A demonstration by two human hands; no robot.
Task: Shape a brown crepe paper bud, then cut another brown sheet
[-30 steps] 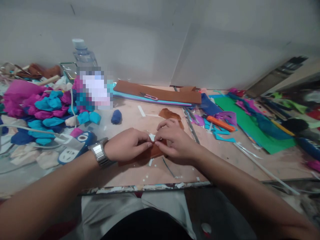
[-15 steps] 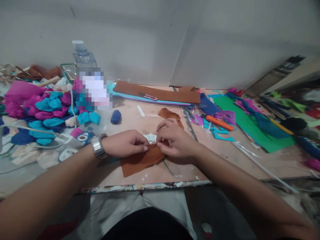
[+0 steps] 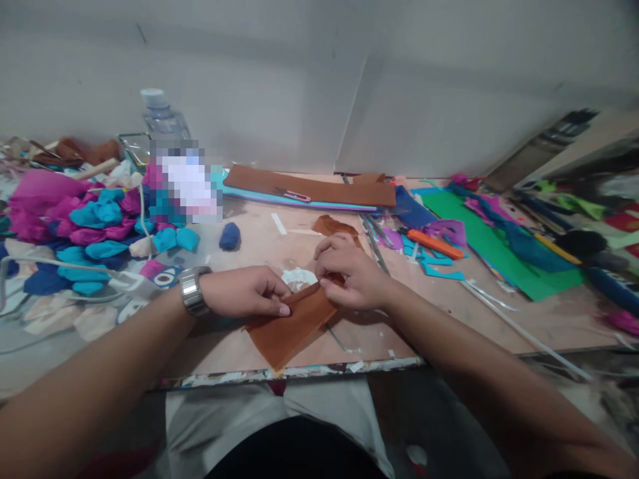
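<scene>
A brown piece of thin sheet material, like felt or crepe paper point(image 3: 292, 329), is held slightly tilted over the table's front part. My left hand point(image 3: 249, 291) pinches its upper left edge, thumb on top. At its upper right edge, my right hand point(image 3: 349, 273) grips it between thumb and curled fingers. A whitish round item point(image 3: 298, 278) lies just behind the sheet, partly covered. Beyond my right hand rests a crumpled brown scrap point(image 3: 335, 225). A small dark blue bundle point(image 3: 230, 236) lies on the table past my left hand.
Pink, blue and cream bundles point(image 3: 90, 213) with a white cable crowd the left, near a clear bottle point(image 3: 164, 116). A long brown strip point(image 3: 309, 186) bearing pink snips point(image 3: 295, 195) lies at the back. On the right are an orange cutter point(image 3: 435, 244) and green sheet point(image 3: 524, 253).
The brown sheet has turned, its lower left corner swinging nearer the table's front edge. My left hand has shifted slightly left and down with it. The right hand keeps its grip.
</scene>
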